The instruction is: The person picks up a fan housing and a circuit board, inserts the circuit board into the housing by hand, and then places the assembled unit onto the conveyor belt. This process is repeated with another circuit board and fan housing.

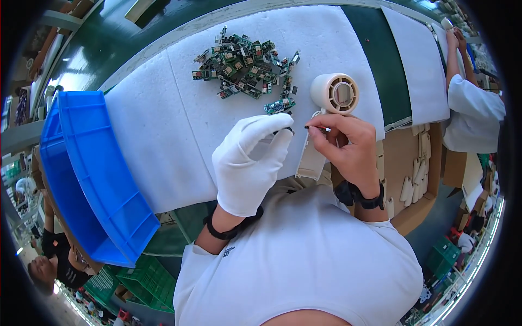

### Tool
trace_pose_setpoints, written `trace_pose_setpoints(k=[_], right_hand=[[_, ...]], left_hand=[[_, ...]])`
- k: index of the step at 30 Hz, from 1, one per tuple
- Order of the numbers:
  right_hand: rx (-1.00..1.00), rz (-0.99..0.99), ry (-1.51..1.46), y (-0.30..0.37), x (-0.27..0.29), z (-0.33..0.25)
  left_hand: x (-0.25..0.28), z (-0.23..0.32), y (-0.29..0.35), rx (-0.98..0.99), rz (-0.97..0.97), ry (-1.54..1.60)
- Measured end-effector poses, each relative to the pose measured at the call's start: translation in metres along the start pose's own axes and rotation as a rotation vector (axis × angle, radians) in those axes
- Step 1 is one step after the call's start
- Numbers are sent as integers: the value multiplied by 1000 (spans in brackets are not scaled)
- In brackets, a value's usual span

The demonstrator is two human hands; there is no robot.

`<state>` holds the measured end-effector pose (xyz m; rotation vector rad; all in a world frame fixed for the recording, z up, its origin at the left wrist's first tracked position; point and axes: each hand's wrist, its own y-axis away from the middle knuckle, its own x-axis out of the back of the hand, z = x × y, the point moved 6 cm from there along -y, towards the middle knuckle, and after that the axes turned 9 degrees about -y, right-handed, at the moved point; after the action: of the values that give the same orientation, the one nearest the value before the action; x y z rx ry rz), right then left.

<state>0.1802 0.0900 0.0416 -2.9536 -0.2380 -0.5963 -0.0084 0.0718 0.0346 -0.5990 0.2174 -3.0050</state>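
Observation:
My left hand (pixel 244 168), in a white glove, pinches a small dark piece (pixel 290 130) between thumb and forefinger; the fingertips partly hide it. Close beside it, my bare right hand (pixel 350 140) is closed on a thin dark wire with a small white connector (pixel 327 130) at its end. A cream handheld fan (pixel 321 87) lies just beyond my right hand, its round grille facing right. Its handle (pixel 311 161) extends toward me between my hands, partly covered by my right fingers. Near my left fingertips lies a green circuit board (pixel 279 106).
Farther back, a heap of small circuit boards (pixel 239 61) sits on the white foam sheet (pixel 147 130). A blue bin (pixel 103 163) stands at the left. On the right, a cardboard box (pixel 432 187) holds several cream handle parts. A co-worker's sleeve (pixel 473 103) shows at the far right.

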Motion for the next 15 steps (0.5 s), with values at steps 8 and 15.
trace_pose_setpoints(k=[8,15], right_hand=[[217,-85,156,-9,2,-14],[278,-167,189,-11,-1,-19]], left_hand=[[-5,-5,-6,205,28,101],[-1,-7,2,145,-25,89]])
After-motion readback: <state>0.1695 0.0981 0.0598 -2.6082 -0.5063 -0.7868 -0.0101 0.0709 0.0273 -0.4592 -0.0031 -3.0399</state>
